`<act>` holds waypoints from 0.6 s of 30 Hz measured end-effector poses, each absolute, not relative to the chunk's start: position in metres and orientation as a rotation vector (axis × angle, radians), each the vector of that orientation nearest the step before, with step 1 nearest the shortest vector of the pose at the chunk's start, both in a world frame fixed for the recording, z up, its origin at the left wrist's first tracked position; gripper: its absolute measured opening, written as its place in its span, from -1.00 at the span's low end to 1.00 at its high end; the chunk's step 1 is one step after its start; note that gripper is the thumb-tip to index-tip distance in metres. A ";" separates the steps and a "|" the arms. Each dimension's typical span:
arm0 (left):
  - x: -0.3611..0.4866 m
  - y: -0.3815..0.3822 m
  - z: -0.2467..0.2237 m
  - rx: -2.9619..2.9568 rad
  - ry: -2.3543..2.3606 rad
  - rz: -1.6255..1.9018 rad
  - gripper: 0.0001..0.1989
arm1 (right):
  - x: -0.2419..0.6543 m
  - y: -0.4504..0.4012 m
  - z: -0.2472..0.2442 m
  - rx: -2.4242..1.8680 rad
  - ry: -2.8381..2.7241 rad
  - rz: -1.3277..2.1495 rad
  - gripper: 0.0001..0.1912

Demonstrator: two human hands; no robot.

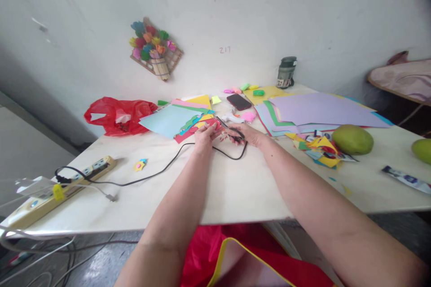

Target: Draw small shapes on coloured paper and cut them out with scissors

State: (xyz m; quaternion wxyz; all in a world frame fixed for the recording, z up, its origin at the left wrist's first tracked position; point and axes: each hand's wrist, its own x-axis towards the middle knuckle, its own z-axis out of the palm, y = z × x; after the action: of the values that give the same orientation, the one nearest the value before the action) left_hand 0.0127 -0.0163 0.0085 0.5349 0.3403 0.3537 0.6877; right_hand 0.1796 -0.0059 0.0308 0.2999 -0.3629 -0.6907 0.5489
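Note:
My left hand (206,136) pinches a small piece of red paper (216,125) over the table. Close on its right, my right hand (247,134) is wrapped round the dark handles of a pair of scissors (237,132), whose blades point up and left towards the red paper. Small red scraps (224,136) lie below, between the hands. Behind my left hand are cut pieces of coloured paper and a light blue sheet (170,119). A black cord (171,161) runs across the table under my hands.
At the left lie a red plastic bag (119,114) and a power strip (63,193). A phone (239,102) and highlighters (245,86) sit at the back. On the right are purple sheets (323,107), paper scraps (319,150), a green mango (352,139), a glue tube (406,179) and a bottle (286,72).

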 end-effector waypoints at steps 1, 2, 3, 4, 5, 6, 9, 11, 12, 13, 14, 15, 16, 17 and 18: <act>0.013 -0.016 0.008 0.811 0.839 1.639 -0.61 | 0.179 -0.006 0.031 -0.962 -1.837 1.456 -0.72; 0.013 -0.016 0.008 0.813 0.835 1.641 -0.61 | 0.179 -0.005 0.030 -0.960 -1.839 1.454 -0.72; 0.013 -0.016 0.008 0.815 0.834 1.642 -0.61 | 0.179 -0.005 0.030 -0.958 -1.840 1.453 -0.72; 0.012 -0.016 0.008 0.817 0.834 1.641 -0.62 | 0.179 -0.005 0.030 -0.957 -1.841 1.454 -0.72; 0.012 -0.016 0.008 0.819 0.838 1.642 -0.62 | 0.179 -0.005 0.030 -0.957 -1.841 1.454 -0.72; 0.012 -0.016 0.008 0.822 0.842 1.641 -0.62 | 0.179 -0.005 0.030 -0.960 -1.840 1.453 -0.72; 0.012 -0.015 0.008 0.824 0.848 1.642 -0.62 | 0.179 -0.005 0.030 -0.971 -1.836 1.452 -0.71; 0.012 -0.014 0.007 0.824 0.848 1.641 -0.61 | 0.179 -0.006 0.031 -0.979 -1.833 1.455 -0.71; 0.012 -0.014 0.006 0.822 0.848 1.643 -0.61 | 0.179 -0.007 0.032 -0.982 -1.833 1.459 -0.71; 0.012 -0.014 0.006 0.817 0.847 1.645 -0.60 | 0.179 -0.007 0.032 -0.985 -1.832 1.460 -0.71; 0.012 -0.013 0.006 0.813 0.846 1.646 -0.60 | 0.179 -0.007 0.032 -0.986 -1.831 1.461 -0.71; 0.011 -0.013 0.005 0.812 0.845 1.646 -0.59 | 0.179 -0.008 0.033 -0.984 -1.829 1.460 -0.71; 0.011 -0.013 0.005 0.812 0.846 1.647 -0.59 | 0.179 -0.008 0.033 -0.979 -1.829 1.459 -0.72; 0.011 -0.013 0.004 0.813 0.851 1.649 -0.59 | 0.179 -0.008 0.033 -0.973 -1.829 1.459 -0.72; 0.011 -0.013 0.004 0.815 0.856 1.650 -0.58 | 0.179 -0.009 0.033 -0.971 -1.829 1.457 -0.72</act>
State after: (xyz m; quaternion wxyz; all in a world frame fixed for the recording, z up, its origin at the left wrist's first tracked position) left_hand 0.0114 -0.0125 0.0042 0.5276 0.3412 0.3583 0.6905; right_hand 0.1788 -0.0086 0.0329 0.3003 -0.3658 -0.6890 0.5489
